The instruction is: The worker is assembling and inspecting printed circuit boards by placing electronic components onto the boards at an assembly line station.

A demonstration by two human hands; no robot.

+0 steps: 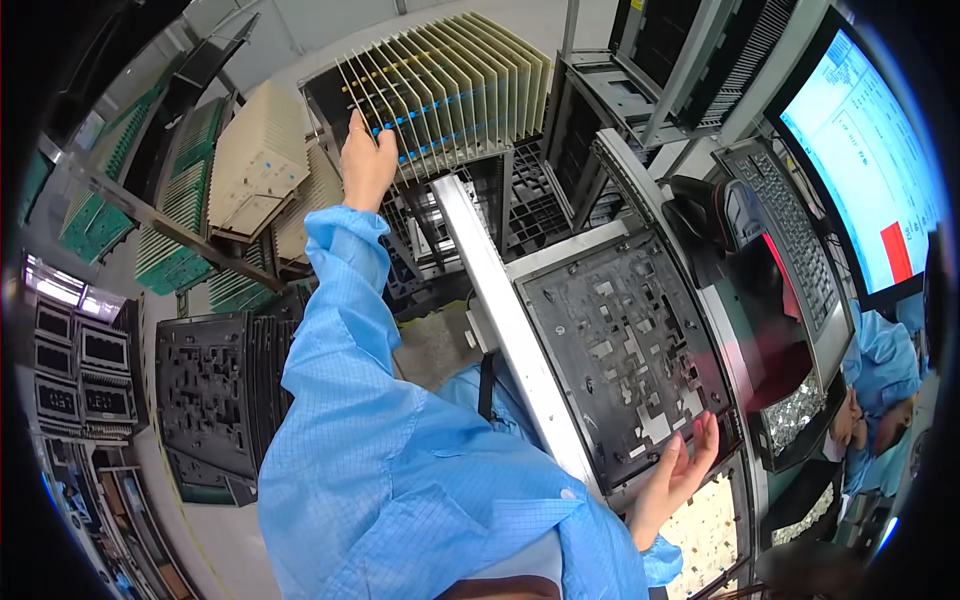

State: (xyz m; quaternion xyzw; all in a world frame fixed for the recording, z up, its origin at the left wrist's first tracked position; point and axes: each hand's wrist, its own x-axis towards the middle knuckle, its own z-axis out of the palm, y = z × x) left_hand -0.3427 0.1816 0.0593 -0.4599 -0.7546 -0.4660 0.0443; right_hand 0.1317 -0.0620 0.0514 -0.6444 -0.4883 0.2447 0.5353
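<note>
My left hand [369, 165] reaches out to a rack of upright panels at the top middle. Its thumb and forefinger straddle the edge of the leftmost thin pale panel [352, 85], and the other fingers are mostly hidden. More pale panels [500, 85] with blue and yellow pieces along them stand side by side there. Over the near corner of a black fixture plate [570, 350] with many cut-outs, my right hand [675, 485] is open with fingers apart and holds nothing. That plate lies between metal rails [510, 320] in front of me.
A monitor [860, 150] and keyboard [785, 220] stand at the right. Stacked black plates [205, 395] are at the left, below racks of green and cream boards [260, 160]. A pale panel [705, 535] lies by my right wrist. Another person in blue [885, 360] is at the far right.
</note>
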